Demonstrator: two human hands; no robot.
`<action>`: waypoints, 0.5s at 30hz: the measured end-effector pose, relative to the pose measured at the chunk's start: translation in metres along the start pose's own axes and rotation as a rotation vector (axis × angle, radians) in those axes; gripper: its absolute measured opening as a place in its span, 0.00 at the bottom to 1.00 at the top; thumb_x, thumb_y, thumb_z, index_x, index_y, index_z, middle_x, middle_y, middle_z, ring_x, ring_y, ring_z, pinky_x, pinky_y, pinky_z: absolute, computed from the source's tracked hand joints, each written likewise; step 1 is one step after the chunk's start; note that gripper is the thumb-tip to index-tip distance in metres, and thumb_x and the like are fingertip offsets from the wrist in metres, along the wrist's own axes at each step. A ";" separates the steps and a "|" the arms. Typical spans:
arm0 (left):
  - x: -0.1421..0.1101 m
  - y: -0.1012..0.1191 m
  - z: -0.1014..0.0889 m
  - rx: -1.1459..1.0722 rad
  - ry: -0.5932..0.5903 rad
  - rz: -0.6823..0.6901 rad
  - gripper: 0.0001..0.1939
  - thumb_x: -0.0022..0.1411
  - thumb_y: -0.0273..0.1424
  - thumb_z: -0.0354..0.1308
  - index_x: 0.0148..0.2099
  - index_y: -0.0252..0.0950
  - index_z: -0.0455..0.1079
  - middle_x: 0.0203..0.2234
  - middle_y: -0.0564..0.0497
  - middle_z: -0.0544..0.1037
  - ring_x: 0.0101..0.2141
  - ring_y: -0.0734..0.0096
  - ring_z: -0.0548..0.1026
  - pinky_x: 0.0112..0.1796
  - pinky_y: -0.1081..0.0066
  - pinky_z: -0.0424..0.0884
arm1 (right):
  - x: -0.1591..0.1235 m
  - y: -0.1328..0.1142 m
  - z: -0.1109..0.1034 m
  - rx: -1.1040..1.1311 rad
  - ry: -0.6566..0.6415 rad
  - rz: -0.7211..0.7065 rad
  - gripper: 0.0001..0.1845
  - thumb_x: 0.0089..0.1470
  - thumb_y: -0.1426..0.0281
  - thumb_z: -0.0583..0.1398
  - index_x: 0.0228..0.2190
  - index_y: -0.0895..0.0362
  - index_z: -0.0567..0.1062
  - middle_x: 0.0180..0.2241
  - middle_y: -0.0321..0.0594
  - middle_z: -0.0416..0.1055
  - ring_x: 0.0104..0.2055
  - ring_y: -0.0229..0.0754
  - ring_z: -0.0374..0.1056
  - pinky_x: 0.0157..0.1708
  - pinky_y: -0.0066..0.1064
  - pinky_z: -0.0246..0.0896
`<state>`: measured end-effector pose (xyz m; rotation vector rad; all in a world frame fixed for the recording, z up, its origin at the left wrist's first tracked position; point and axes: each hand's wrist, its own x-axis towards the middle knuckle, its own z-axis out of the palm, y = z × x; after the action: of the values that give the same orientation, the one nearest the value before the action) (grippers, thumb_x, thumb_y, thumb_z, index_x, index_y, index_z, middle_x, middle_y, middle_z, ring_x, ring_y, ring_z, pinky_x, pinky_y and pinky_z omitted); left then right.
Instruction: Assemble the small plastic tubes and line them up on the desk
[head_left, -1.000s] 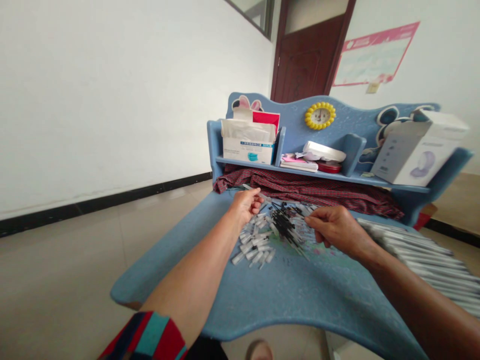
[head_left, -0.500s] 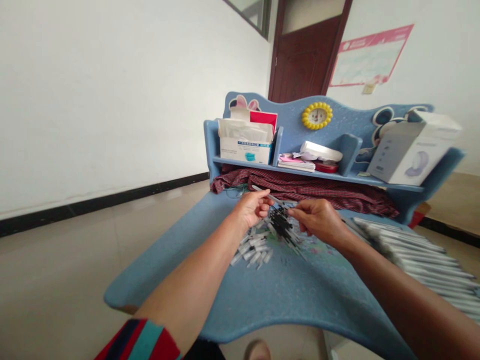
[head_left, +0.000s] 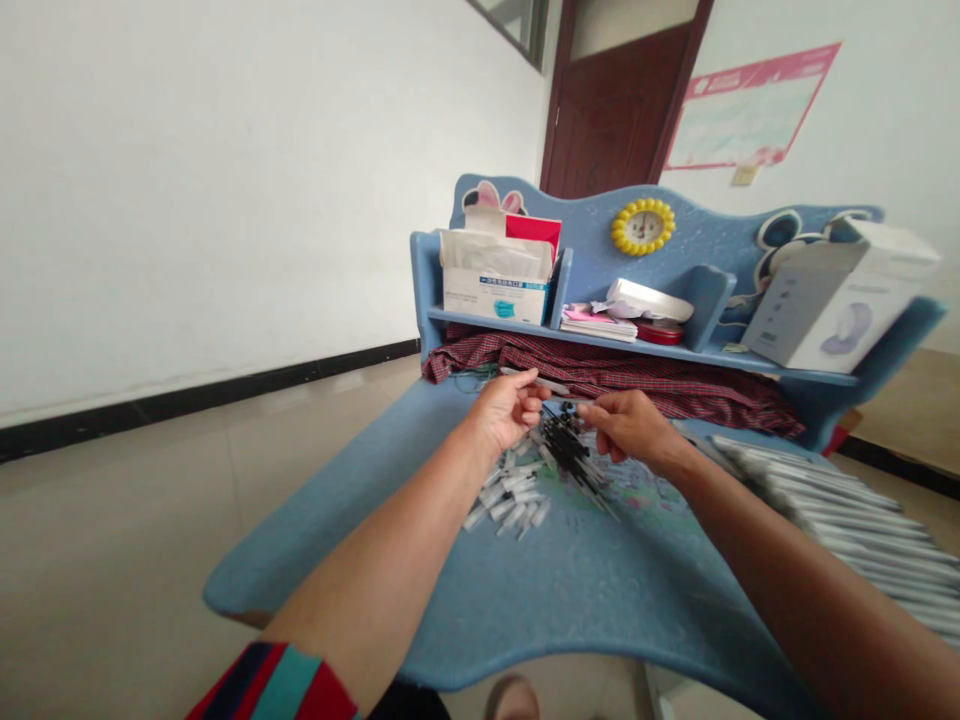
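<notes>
My left hand (head_left: 510, 410) is closed around a slim whitish pen barrel (head_left: 553, 386), held above the blue desk with its far end pointing right. To its right, my right hand (head_left: 626, 425) is closed in a pinch; a small dark bit shows near its fingertips, too small to name. Below and between the hands lies a bundle of thin black pen refills (head_left: 574, 455), fanned out toward the front. Just left of the refills, a heap of short clear pen caps (head_left: 510, 505) rests on the desk.
Many whitish pens or barrels (head_left: 847, 510) lie stacked at the right side, beside my right forearm. A checked red cloth (head_left: 660, 392) runs along the desk's back. Above it, the shelf holds a mask box (head_left: 491, 292), papers (head_left: 596, 322) and a white carton (head_left: 832, 300).
The barrel in my left hand has turned closer to level. My right fingertips have drawn slightly away from it. The whole view has shifted a little.
</notes>
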<state>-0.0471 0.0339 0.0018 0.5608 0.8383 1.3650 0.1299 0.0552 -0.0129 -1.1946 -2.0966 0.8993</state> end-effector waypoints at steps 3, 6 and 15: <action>0.001 0.000 -0.001 0.010 0.006 -0.002 0.12 0.59 0.25 0.51 0.23 0.30 0.61 0.15 0.49 0.69 0.10 0.86 0.57 0.11 0.83 0.46 | 0.008 0.017 0.002 -0.295 -0.076 0.089 0.15 0.49 0.65 0.57 0.16 0.59 0.68 0.11 0.35 0.65 0.11 0.31 0.59 0.12 0.20 0.50; 0.001 -0.001 0.000 0.041 0.005 0.003 0.12 0.59 0.25 0.52 0.23 0.30 0.62 0.15 0.49 0.69 0.10 0.86 0.57 0.11 0.82 0.45 | 0.014 0.025 0.006 -0.475 -0.142 0.132 0.12 0.49 0.68 0.55 0.19 0.59 0.71 0.15 0.37 0.69 0.13 0.32 0.62 0.14 0.20 0.53; 0.000 -0.001 0.000 0.059 0.007 0.008 0.13 0.59 0.26 0.52 0.22 0.30 0.62 0.14 0.49 0.68 0.10 0.86 0.57 0.11 0.82 0.45 | 0.019 0.008 0.006 -0.616 -0.308 0.165 0.09 0.41 0.77 0.54 0.21 0.60 0.75 0.19 0.42 0.73 0.18 0.37 0.68 0.16 0.21 0.56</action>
<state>-0.0463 0.0337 0.0015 0.6060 0.8856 1.3536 0.1210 0.0733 -0.0202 -1.6347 -2.6696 0.5346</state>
